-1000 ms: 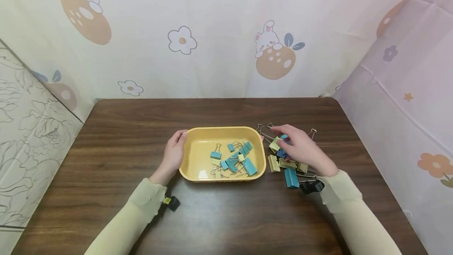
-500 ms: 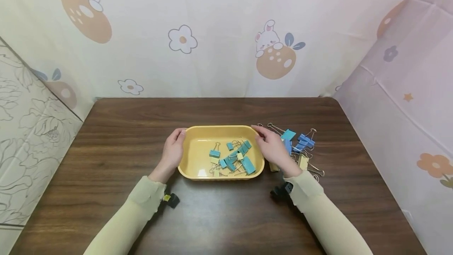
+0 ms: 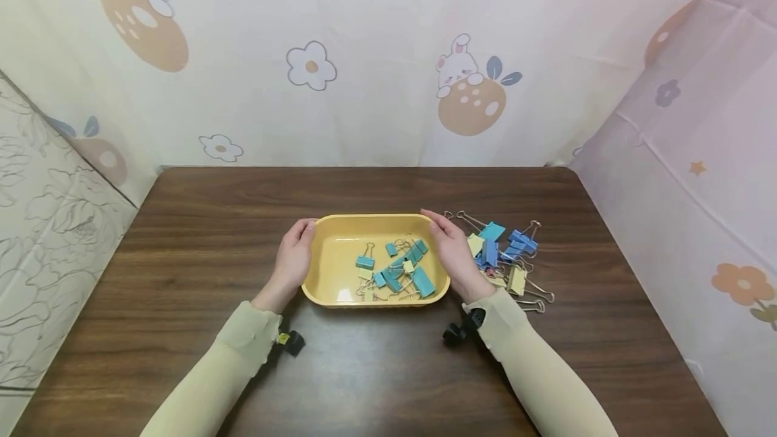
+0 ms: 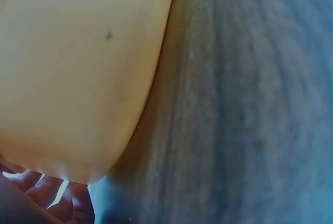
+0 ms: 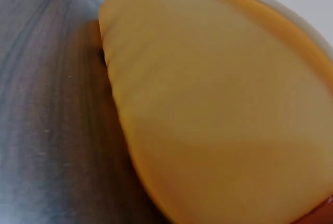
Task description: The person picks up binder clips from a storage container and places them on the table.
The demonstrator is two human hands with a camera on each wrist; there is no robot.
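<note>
A yellow plastic tray (image 3: 370, 216) lies in the middle of the table, held at both ends. My left hand (image 3: 293, 258) grips its left end, thumb at the rim and fingers against the outer wall; in the left wrist view those fingers (image 4: 47, 193) show at the tray's side (image 4: 78, 78). At the right end, my right hand (image 3: 456, 255) holds the rim with the thumb on the inside and the fingers behind. Several teal and pale yellow binder clips (image 3: 423, 282) lie inside, mostly toward the right. The tray's wall (image 5: 208, 104) fills most of the right wrist view.
Right of the tray, close to my right hand, a loose pile of blue, teal and pale yellow binder clips (image 3: 490, 253) lies on the dark wooden table (image 3: 243, 194). A patterned curtain (image 3: 376, 86) hangs behind the table's back edge.
My right hand has left the pile of binder clips and moved left to hold the tray's right end. The tray has shifted slightly left; my left hand keeps its hold.
</note>
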